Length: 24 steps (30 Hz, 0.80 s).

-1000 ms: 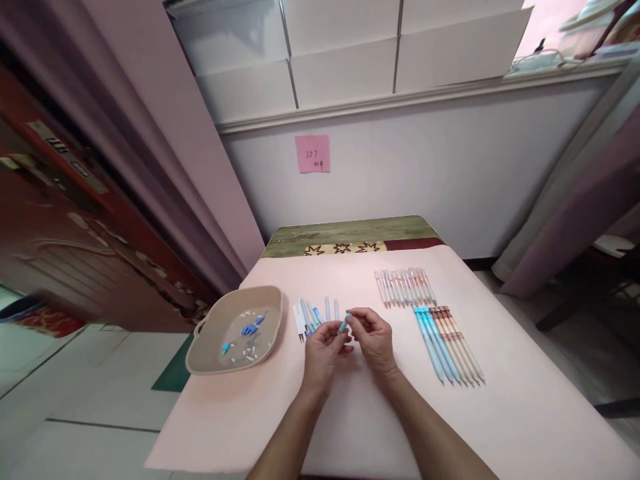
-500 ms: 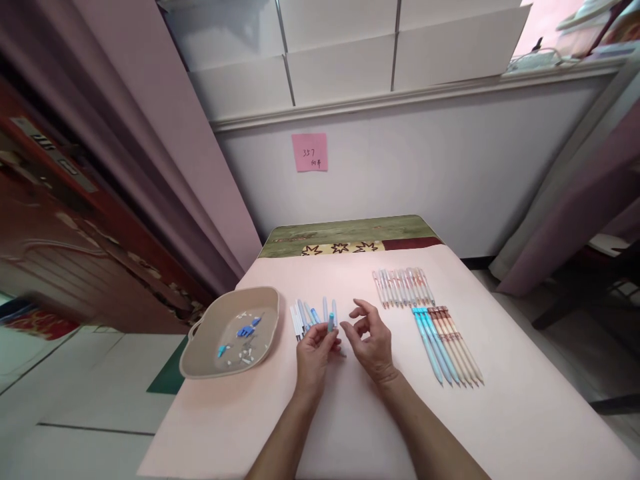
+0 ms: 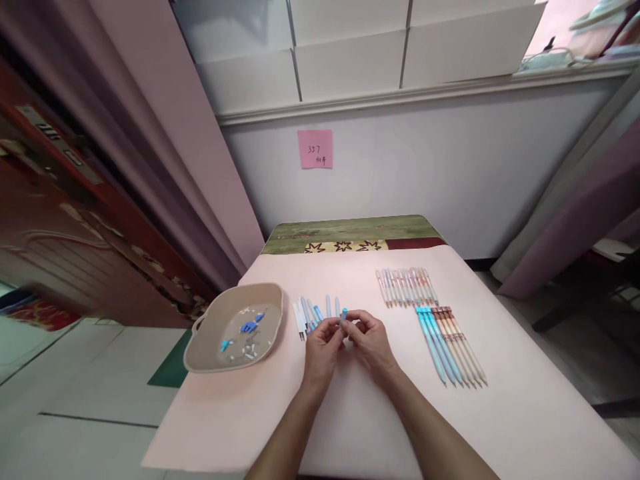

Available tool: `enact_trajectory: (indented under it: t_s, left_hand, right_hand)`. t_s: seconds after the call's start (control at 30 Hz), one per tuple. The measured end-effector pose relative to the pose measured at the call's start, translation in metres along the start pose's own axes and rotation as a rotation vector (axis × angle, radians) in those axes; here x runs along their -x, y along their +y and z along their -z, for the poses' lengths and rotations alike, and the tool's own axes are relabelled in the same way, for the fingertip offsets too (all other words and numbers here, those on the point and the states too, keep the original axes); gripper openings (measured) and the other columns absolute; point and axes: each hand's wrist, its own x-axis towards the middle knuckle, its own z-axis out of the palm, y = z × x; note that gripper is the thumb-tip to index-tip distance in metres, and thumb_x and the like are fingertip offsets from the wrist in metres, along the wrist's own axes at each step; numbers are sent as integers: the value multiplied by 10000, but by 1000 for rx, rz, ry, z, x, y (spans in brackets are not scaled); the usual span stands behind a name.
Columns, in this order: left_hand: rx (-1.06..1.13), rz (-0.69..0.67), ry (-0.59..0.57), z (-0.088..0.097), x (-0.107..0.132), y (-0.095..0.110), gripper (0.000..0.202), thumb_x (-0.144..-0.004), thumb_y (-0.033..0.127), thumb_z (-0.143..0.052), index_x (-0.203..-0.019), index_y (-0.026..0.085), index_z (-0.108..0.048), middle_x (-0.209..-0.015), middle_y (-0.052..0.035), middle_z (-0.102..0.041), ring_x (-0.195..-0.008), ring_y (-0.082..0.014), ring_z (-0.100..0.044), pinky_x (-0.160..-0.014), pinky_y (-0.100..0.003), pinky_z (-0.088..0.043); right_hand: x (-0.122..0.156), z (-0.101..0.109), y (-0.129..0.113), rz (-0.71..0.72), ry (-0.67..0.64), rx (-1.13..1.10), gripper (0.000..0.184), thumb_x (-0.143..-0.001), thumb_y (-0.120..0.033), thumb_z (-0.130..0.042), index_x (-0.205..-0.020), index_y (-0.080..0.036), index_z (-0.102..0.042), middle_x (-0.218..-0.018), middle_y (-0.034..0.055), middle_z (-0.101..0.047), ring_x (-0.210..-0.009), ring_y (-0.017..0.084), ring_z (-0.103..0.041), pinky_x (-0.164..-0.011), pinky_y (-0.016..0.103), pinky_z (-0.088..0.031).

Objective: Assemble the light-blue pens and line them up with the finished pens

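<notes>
Here, my left hand [image 3: 321, 343] and right hand [image 3: 369, 339] pinch a blue-topped pen [image 3: 344, 315] between them, over the pink cloth [image 3: 350, 417]: assembling it, I'd judge; the next press calls for straight alignment.

Turquoise-topped pen [image 3: 344, 314], pale pink tabletop [image 3: 235, 420]

Left hand [image 3: 321, 348] and right hand [image 3: 371, 343] both bare. Left forearm [image 3: 287, 427] and right forearm [image 3: 433, 420] uncovered to lower view edge, each tapering handward. Nail detail too small.
</notes>
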Motion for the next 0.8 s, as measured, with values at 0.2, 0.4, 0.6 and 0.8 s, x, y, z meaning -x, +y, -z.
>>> enact_trajectory:
  t_s: [0.2, 0.4, 0.6, 0.8]
  left_hand:
    - [251, 139, -28, -8, 3, 1, 298, -639, 296, -801, -868, 138, -692, -691, 3, -645, -570, -73, -553, -525, -178, -418]
    - [351, 259, 24, -11, 3, 1, 299, -598, 208, -820, -855, 113, -700, -725, -53, -700, -567, -77, -586, -525, -174, -459]
    - [423, 338, 38, -14, 5, 5, 213, -663, 145, -772, -842, 114, -660, -732, -60, -698, -577, -84, -617, -531, -163, -499]
    - [320, 263, 68, -10, 5, 4, 271, -645, 214, -781, -848, 115, -632, -725, -62, -700, -537, -84, -597, -482, -168, -460]
  right_hand:
    - [-1, 5, -6, 230, 98, 153, 144, -753, -346, -704, -788, -212, -668, -760, 5, -622, -514, 98, -503, -501, 241, -428]
    - [-6, 5, -6, 88, 110, -132, 246, -774, -417, -677, -860, -212, -572, -652, -28, -584, -460, 94, -488, -413, 221, -387]
    - [-10, 7, -9, 22, 130, -260, 284, -768, -404, -680, -934, -194, -587, -706, -9, -635, -462, 84, -504, -431, 220, -398]
    - [-12, 11, -7, -77, 198, -355, 264, -724, -389, -716, -800, -183, -569, -758, 22, -662, -530, 95, -544, -449, 199, -409]
